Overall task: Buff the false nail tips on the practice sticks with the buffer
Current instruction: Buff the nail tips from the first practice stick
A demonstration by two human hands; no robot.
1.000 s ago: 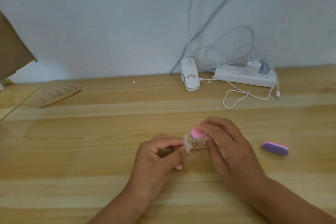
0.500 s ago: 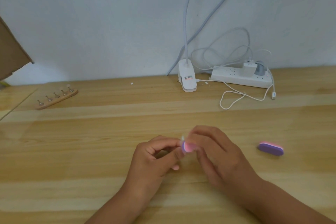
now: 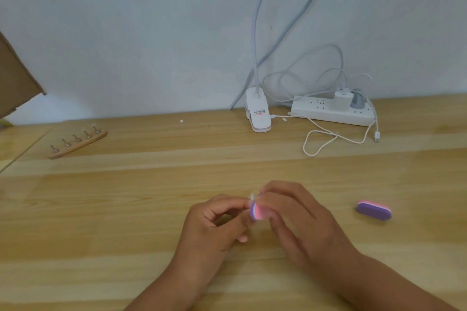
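My right hand point(image 3: 295, 219) grips a small pink and purple buffer point(image 3: 256, 211) at the middle of the wooden table point(image 3: 126, 209). The buffer lies against a clear false nail tip point(image 3: 252, 196) on a practice stick that my left hand point(image 3: 214, 222) pinches between thumb and forefinger. The stick itself is mostly hidden by my fingers. A second buffer point(image 3: 374, 210), purple on top with a pink layer, lies on the table to the right of my hands.
A wooden holder point(image 3: 78, 144) with several practice sticks stands at the far left. A white clip lamp base point(image 3: 258, 113), a power strip point(image 3: 331, 110) and loose white cables point(image 3: 328, 139) sit along the back wall. Cardboard point(image 3: 15, 78) leans at the left edge.
The buffer has turned from pink face up to its edge and moved down against the nail tip. The holder under my right hand a second ago is no longer seen.
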